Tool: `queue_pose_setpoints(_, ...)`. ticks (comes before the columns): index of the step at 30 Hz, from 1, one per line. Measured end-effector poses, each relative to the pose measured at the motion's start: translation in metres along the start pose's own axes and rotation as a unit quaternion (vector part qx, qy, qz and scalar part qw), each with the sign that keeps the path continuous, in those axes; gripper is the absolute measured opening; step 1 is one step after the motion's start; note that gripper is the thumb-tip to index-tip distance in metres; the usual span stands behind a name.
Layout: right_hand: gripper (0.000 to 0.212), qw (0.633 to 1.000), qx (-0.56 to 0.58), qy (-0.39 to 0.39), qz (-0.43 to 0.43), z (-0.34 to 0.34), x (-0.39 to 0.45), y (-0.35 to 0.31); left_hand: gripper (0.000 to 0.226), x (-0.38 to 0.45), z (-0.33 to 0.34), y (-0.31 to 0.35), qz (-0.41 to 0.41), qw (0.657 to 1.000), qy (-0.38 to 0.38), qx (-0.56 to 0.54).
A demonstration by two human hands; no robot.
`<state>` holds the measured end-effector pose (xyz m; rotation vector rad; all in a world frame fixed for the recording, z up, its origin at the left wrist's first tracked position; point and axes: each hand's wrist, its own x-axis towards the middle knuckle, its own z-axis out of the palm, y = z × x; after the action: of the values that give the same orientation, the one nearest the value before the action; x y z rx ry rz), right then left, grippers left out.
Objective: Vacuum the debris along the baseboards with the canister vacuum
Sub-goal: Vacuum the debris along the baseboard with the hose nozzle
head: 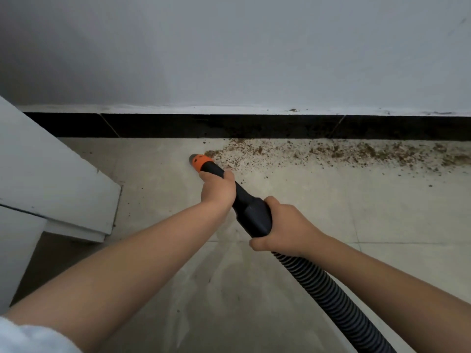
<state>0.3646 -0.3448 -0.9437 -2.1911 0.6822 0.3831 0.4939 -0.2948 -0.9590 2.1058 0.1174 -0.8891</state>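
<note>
Black baseboard (229, 127) runs across the view at the foot of a pale grey wall (229, 52); all places below are taken from it.

Debris (331, 154): brown crumbly grit lies on the floor (331, 212) in a band right against the baseboard's lower edge, thick from about mid-length out to the right end, thinning into scattered specks further out from it. A few crumbs sit on the white ledge on top of the baseboard toward the right. Floor below the left half of the baseboard looks mostly clean, a few specks only.

Vacuum nozzle (201, 163): orange collar with a grey tip, pointing at the floor a little out from the baseboard, at the left end of the debris band. Whether the tip touches the floor, I cannot tell. Black wand behind it slants away from the baseboard down and right, joining a ribbed hose (328, 294) that leaves at the bottom edge. Canister itself not in view.

Left hand (218, 189): fingers wrapped round the wand just behind the orange collar, firm grip, nearer the baseboard.

Right hand (283, 228): fingers curled round the thick black cuff where wand meets hose, thumb on top, further from the baseboard.

White furniture (51, 174) stands at the baseboard's left end.
</note>
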Motion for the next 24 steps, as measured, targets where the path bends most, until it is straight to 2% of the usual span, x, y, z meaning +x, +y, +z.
queue_pose_setpoints(10, 0.051, 0.996, -0.089, -0.004, 0.004, -0.013, -0.034, 0.001, 0.058, -0.023, 0.01, -0.013, 0.007, 1.0, -0.023, -0.017)
queue_pose_setpoints(17, 0.051, 0.996, -0.08, 0.0, 0.03, -0.02, -0.047, 0.012, 0.057, -0.032, 0.027, -0.013, 0.015, 0.999, -0.044, -0.025)
queue_pose_setpoints(24, 0.049, 0.999, -0.037, 0.015, 0.019, -0.012, -0.029, 0.014, 0.059, -0.018, 0.022, -0.005, 0.031, 0.999, -0.034, 0.001)
